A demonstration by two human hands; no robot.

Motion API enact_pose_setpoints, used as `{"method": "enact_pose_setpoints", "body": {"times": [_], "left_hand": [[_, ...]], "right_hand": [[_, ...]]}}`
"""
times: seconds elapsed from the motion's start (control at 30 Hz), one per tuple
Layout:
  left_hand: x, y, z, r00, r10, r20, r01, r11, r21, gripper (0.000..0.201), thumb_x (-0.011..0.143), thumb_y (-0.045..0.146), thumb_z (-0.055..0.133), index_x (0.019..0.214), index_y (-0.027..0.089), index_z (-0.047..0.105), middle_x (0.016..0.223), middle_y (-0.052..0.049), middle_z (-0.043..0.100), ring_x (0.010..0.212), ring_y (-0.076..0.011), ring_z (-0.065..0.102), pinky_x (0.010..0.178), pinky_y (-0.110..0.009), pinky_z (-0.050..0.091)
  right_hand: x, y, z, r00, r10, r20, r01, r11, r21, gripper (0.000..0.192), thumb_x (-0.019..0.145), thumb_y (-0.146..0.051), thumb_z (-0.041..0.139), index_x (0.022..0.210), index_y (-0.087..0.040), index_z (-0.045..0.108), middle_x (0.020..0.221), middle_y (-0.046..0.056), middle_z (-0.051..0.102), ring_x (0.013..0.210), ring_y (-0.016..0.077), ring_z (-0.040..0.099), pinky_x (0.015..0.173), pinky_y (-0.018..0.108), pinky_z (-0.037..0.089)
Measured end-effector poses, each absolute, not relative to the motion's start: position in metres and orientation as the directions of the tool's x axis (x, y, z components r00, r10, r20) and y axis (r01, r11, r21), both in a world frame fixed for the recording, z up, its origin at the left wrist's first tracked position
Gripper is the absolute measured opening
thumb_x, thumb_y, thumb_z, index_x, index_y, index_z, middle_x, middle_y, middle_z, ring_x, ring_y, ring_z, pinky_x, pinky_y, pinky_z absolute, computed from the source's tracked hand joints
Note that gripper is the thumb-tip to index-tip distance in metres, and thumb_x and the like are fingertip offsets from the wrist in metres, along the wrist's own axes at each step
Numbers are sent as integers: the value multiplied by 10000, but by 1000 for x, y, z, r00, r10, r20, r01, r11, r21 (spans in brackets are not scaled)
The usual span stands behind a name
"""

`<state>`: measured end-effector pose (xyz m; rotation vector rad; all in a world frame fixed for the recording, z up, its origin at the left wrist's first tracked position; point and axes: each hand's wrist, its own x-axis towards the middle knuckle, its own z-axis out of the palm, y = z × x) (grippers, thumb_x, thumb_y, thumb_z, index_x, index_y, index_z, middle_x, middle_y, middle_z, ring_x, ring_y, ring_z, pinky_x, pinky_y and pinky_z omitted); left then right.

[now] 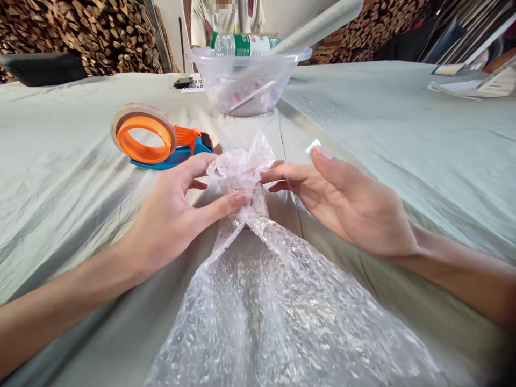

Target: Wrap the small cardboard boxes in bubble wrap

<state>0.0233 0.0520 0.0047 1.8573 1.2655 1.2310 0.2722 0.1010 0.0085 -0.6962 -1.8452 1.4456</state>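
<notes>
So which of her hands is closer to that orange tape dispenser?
The left. The left hand pinches the bubble wrap just below the tape dispenser; the right hand is farther off, across the wrap.

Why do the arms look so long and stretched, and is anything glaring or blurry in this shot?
Head view: wide-lens distortion stretches both forearms toward the corners and bows the table. Soft daylight, faint shadows under the left hand and right hand. The bubble wrap glints white. A tape piece on the right thumb shines. The bowl is fairly sharp; the woodpile is softer.
</notes>
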Motion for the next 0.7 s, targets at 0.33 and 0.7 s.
{"method": "enact_pose_setpoints", "body": {"times": [0.33, 0.7], "left_hand": [[26, 47, 7, 106, 812, 575, 598, -513, 615, 254, 932, 368, 873, 1127, 233, 781, 1314, -19, 820, 1268, -204, 753, 1054, -323, 581], [23, 51, 4, 142, 786, 602, 495, -583, 644, 620, 901, 293, 913, 1460, 199, 661, 1266, -27, 824, 1092, -149, 799, 962, -246, 627]], "right_hand": [[267, 96, 10, -621, 750, 229, -127, 191, -973, 545, 1143, -628, 465, 1180, -207, 808, 1338, 68, 787, 1370, 279, 691, 1263, 450, 493], [267, 96, 17, -516, 814, 266, -212, 180, -961, 430, 1167, -487, 410, 1253, -189, 707, 1182, 76, 823, 1204, 257, 755, 1084, 400, 556]]}}
